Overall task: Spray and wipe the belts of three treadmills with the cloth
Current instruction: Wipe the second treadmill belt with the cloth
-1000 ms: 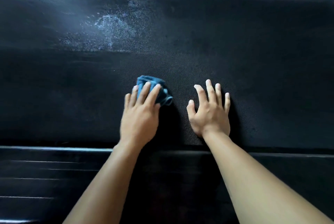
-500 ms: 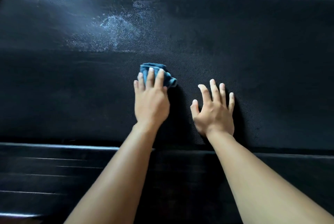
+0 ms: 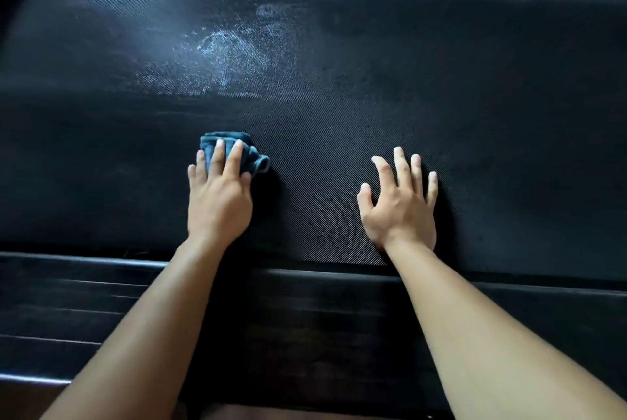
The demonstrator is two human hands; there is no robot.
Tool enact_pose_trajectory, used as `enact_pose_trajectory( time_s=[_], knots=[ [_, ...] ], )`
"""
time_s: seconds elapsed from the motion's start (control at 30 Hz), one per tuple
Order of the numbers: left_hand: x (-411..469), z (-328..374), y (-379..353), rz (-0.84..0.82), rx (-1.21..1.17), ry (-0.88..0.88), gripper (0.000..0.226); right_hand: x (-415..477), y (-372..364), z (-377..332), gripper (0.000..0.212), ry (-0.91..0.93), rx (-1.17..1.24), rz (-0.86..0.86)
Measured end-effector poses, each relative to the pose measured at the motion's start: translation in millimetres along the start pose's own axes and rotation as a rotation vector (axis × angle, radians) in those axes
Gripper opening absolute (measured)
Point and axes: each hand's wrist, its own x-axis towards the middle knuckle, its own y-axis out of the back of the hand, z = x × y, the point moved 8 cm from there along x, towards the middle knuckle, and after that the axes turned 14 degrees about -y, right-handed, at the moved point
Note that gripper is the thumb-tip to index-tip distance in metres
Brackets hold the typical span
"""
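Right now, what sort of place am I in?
Likely a gym or workout room: a wide textured black treadmill belt, its ribbed side rail, and your left hand pressing a blue cloth near a whitish spray patch.

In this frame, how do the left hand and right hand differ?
The left hand presses a blue cloth onto the belt; the right hand rests bare on it. The left hand's fingers lie close together; the right hand's are spread. Both are palm-down on the same belt.

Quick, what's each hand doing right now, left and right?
Left hand: open, straight fingers pressing the blue cloth onto the belt.
Right hand: open, flat on the belt, holding nothing.
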Motion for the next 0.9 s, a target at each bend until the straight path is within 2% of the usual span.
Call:
enact_pose_trajectory(
  time_s=[0.23, 0.3, 0.37, 0.5, 0.63, 0.77, 0.9],
  knots=[
    [56.4, 88.4, -25.7, -0.057, 0.023, -0.101, 0.056, 6.3, 21.4, 12.3, 0.054, -0.002, 0.261, -0.061],
    [56.9, 130.4, -37.7, -0.080, 0.027, -0.158, 0.056, 9.7, 34.5, 30.4, 0.052, 0.017, 0.221, 0.007],
    [46.4, 176.2, -49.2, -0.089, 0.025, -0.243, 0.056, 19.0, 47.0, 62.9, 0.051, -0.042, 0.149, 0.068],
    [-0.6, 232.4, -66.5, -0.097, -0.025, -0.383, 0.057, 35.7, 52.3, 123.5, 0.052, -0.187, 0.009, 0.020],
    [-36.3, 201.9, -63.8, -0.105, -0.013, -0.373, 0.057, 37.4, 48.1, 130.1, 0.055, -0.184, -0.024, 0.026],
    [-42.2, 133.2, -47.7, -0.061, 0.010, -0.233, 0.056, 38.6, 46.6, 128.2, 0.055, -0.189, -0.026, 0.052],
    [-9.9, 89.0, -32.1, -0.013, -0.001, -0.086, 0.052, 39.9, 45.9, 128.6, 0.055, -0.189, -0.033, 0.059]
  ],
)
